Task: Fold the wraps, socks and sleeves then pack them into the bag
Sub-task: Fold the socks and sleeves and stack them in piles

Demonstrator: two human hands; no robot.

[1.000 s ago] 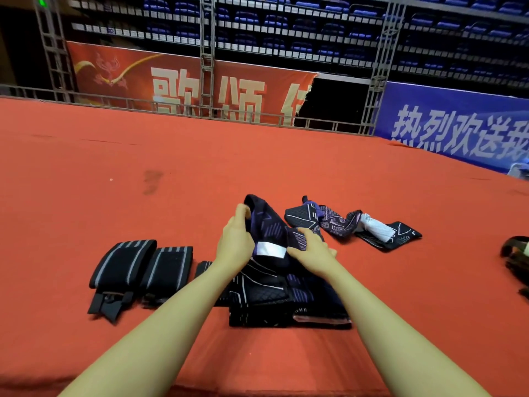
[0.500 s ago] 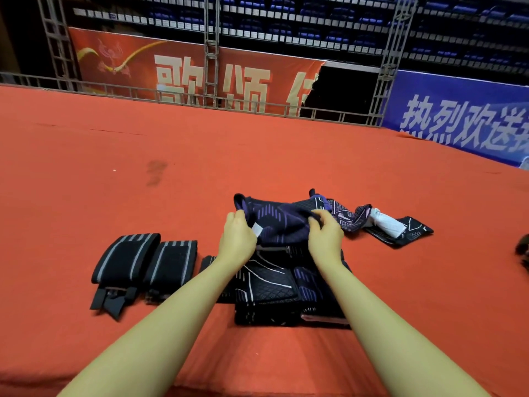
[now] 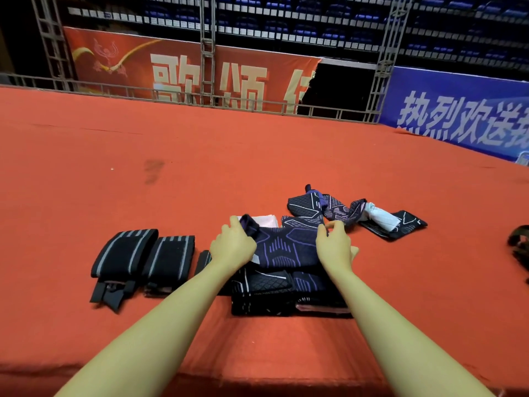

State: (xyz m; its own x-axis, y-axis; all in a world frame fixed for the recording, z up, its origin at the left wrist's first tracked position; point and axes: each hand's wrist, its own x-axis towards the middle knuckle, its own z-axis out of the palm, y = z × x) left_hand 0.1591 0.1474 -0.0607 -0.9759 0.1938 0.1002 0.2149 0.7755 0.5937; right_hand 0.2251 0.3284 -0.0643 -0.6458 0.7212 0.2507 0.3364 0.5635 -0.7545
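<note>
Soft sleeve point(image 3: 286, 247) laid on the folded stack point(image 3: 289, 293), centre frame.
Left hand point(image 3: 233, 245) pinches its left end; right hand point(image 3: 335, 246) pinches the right edge. Light, limp knit, probably best held by corners.

Red-cloth counter point(image 3: 200, 173), dark smudge point(image 3: 153, 170) mid-left. Directly on it: two folded black wraps with grey stripes point(image 3: 143, 259) side by side at left; stack of folded dark patterned sleeves point(image 3: 286, 290) centre near front edge; loose patterned socks point(image 3: 352, 213) behind-right, white piece among them; dark item point(image 3: 519, 250) at far right edge, unclear.
</note>
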